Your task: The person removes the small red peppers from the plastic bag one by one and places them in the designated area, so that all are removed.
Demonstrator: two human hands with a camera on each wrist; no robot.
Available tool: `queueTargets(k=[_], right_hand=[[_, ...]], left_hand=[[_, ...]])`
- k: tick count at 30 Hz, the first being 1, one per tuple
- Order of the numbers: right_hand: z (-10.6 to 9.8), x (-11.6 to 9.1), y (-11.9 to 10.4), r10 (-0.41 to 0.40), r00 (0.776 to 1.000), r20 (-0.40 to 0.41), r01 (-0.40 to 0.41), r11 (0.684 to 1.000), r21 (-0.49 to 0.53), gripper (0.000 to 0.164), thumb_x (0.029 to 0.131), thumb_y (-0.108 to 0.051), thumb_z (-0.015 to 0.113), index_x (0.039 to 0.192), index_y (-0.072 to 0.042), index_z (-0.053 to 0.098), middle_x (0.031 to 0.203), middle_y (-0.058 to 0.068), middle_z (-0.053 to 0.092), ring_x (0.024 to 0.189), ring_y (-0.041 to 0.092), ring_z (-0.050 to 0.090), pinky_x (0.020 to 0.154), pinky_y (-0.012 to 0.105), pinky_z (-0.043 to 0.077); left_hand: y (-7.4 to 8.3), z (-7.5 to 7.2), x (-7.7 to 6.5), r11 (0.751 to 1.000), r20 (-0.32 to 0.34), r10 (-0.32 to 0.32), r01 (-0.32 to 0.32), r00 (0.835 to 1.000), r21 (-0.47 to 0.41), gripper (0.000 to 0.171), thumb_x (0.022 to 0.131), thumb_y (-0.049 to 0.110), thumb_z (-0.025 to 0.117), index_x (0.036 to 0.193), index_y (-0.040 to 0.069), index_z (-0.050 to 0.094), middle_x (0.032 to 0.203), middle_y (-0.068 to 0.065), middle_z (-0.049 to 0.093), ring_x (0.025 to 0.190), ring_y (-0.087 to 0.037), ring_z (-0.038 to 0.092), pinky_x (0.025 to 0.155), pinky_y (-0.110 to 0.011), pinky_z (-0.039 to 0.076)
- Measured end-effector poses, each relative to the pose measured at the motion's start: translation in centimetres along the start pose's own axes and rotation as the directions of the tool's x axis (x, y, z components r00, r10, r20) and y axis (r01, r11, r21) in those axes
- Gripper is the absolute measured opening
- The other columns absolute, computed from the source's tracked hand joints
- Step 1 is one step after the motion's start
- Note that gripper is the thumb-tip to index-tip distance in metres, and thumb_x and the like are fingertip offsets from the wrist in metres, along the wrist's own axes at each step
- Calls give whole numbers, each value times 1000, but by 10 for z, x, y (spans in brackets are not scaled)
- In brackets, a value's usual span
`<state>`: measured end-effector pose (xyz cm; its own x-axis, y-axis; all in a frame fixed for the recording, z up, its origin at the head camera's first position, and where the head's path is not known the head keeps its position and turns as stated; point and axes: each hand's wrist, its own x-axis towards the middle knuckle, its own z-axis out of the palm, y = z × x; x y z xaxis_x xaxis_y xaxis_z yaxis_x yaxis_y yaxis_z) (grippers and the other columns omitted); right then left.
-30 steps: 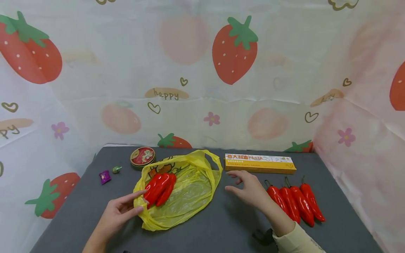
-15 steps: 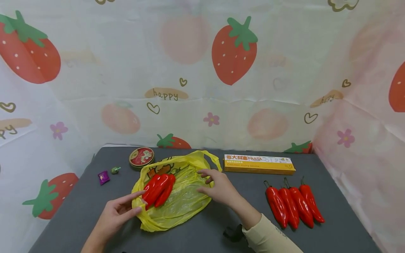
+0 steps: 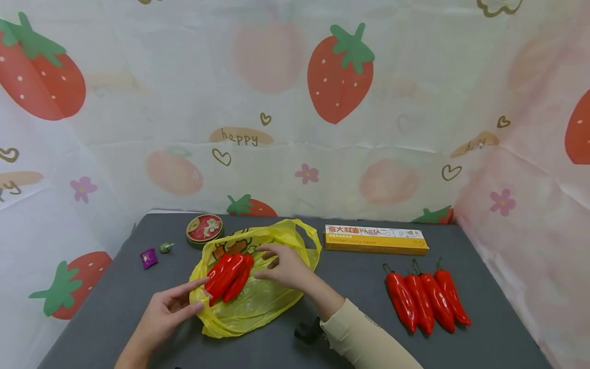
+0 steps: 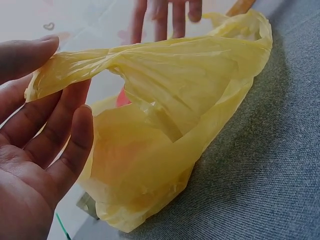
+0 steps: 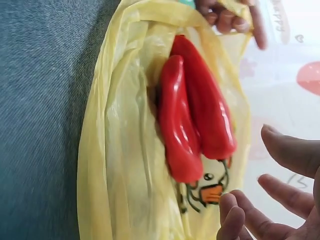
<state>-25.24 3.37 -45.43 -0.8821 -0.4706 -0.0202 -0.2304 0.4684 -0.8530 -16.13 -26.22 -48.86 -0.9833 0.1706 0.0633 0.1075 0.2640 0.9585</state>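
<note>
A yellow plastic bag [image 3: 258,312] lies with its mouth spread on the dark table. Glossy red chili peppers [image 3: 231,277] rest inside, bunched at its left side; in the right wrist view two peppers [image 5: 177,120] show side by side. My left hand [image 3: 161,313] pinches the bag's left edge between thumb and fingers, and the left wrist view shows the plastic [image 4: 75,70] pulled taut from them. Over the bag's opening, just right of the peppers, is my right hand [image 3: 287,267]; its fingers are spread and relaxed, holding nothing.
Several red chili peppers [image 3: 419,302] lie in a row at the right. A yellow and white pasta box [image 3: 375,240] is at the back. Left of the bag are a round red tin [image 3: 205,229], a small green item [image 3: 166,248] and a purple wrapped sweet [image 3: 149,258].
My right hand has moved left, from the space between the bag and the row of peppers to above the bag's opening. My left hand keeps its grip on the bag's edge.
</note>
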Motion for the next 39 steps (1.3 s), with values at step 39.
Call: queueTargets(k=[39], right_hand=[[31, 32, -25, 17, 997, -77, 13, 927, 375, 28, 98, -14, 67, 125, -13, 71, 122, 6, 67, 88, 15, 70, 79, 39, 62]], left_hand=[[2, -2, -2, 1000, 4, 28, -29, 1000, 12, 44, 97, 11, 67, 139, 0, 59, 126, 12, 69, 93, -11, 66, 80, -23, 59]])
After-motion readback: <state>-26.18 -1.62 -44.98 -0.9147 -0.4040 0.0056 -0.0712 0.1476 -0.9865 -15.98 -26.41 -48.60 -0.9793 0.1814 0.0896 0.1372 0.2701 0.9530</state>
